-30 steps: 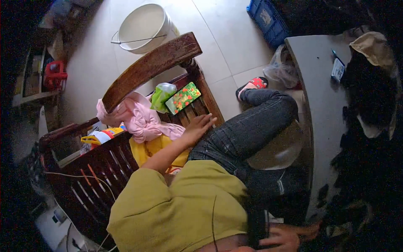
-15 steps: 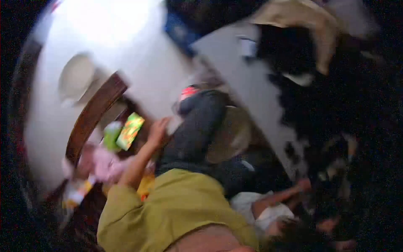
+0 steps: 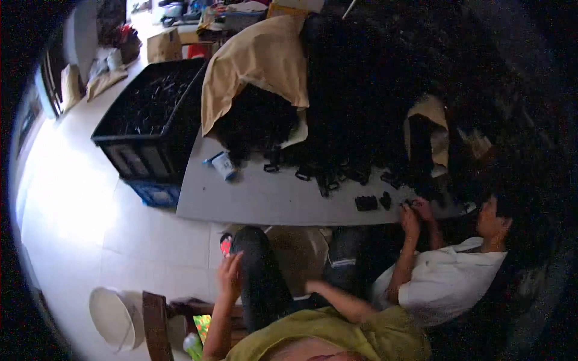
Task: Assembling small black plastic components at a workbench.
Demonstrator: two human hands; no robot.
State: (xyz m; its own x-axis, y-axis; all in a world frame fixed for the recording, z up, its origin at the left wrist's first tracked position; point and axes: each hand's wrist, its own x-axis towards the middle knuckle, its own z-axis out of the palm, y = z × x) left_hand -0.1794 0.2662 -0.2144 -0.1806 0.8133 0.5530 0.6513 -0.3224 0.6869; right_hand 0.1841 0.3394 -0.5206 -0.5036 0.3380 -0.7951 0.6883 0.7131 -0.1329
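Note:
My left hand (image 3: pixel 229 272) is raised beside my dark trouser leg (image 3: pixel 259 268), short of the table. Its fingers are loosely apart, with nothing visible in them. Above my lap is my right hand (image 3: pixel 314 286), small and blurred, its fingers too unclear to read. Neither hand touches the grey table (image 3: pixel 253 201). On the tabletop, small black plastic parts (image 3: pixel 328 180) lie scattered in front of a dark heap spilling from a large brown paper sack (image 3: pixel 259 63). A small blue-and-white packet (image 3: pixel 223 165) lies near the left edge.
To my right a person in a white shirt (image 3: pixel 445 280) handles a small dark part at the table. A black crate (image 3: pixel 144 138) full of black pieces stands on a blue crate (image 3: pixel 153 192) at the left. A white bucket (image 3: pixel 111 319) stands near a wooden chair (image 3: pixel 155 322).
The tilted view has swung round to face the table, sack and crates. My left hand has risen from the chair side to beside my leg; my right hand has come into sight.

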